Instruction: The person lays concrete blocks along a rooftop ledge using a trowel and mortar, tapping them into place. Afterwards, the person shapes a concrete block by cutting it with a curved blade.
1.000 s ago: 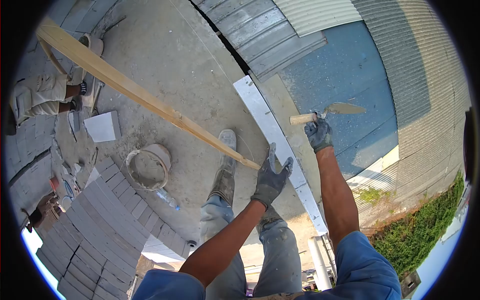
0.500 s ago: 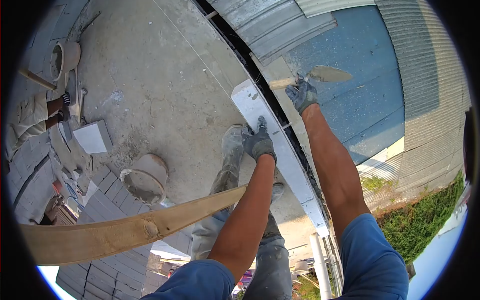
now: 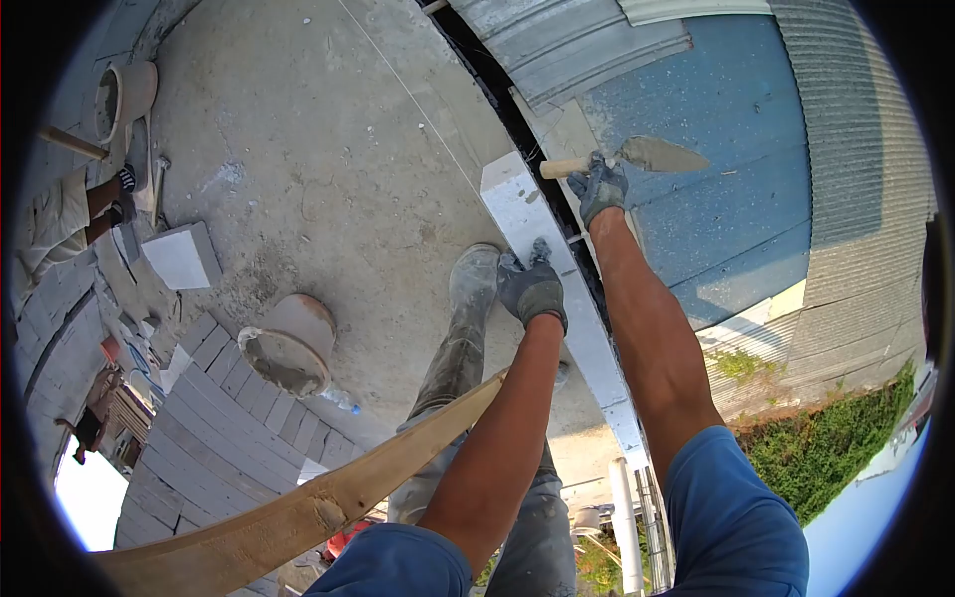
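Observation:
My gloved left hand grips the near edge of a long white block, one finger stretched over its top. A grey smear of mortar marks the block near its far end. Across the block, my gloved right hand is closed around a trowel, at the base of its wooden handle. The trowel's blade points right and carries grey residue. It is held above the blue sheet roofing, apart from the block.
A dark gap runs along the wall's outer side, beside lower roofing. A taut string crosses the concrete floor. A mortar bucket, a wooden plank, a loose block and another person's legs are at left.
The view has shifted slightly, so the block and floor items sit differently in it. My left hand stays at the block's edge, and my right hand keeps the trowel.

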